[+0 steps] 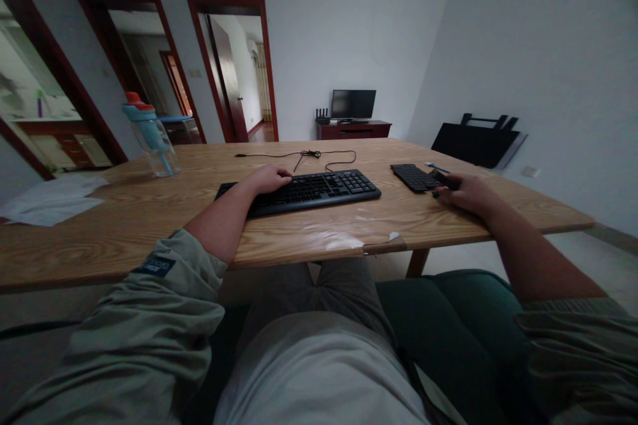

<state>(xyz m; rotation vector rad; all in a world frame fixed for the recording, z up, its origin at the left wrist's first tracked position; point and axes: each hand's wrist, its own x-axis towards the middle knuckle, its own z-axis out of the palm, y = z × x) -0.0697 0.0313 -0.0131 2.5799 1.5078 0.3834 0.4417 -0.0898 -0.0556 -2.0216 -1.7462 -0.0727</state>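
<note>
My left hand (269, 180) lies over the left part of a black computer keyboard (343, 189), thumb on top, its other fingers partly hidden at the far edge. The keyboard stands on the wooden table with its number pad to the right. Over at the right, my right hand (466, 191) is closed around a small dark object (446, 179) whose kind I cannot make out. Just left of that hand lies a flat patch of black keycaps (413, 177). A thin blue-and-white item (436, 167) lies behind it.
A black cable (312, 154) lies behind the keyboard. A clear bottle with a red lid (152, 136) and white paper sheets (54, 198) are at the left. Clear tape (343, 239) covers part of the table's (189, 212) front edge. A monitor (353, 104) stands beyond.
</note>
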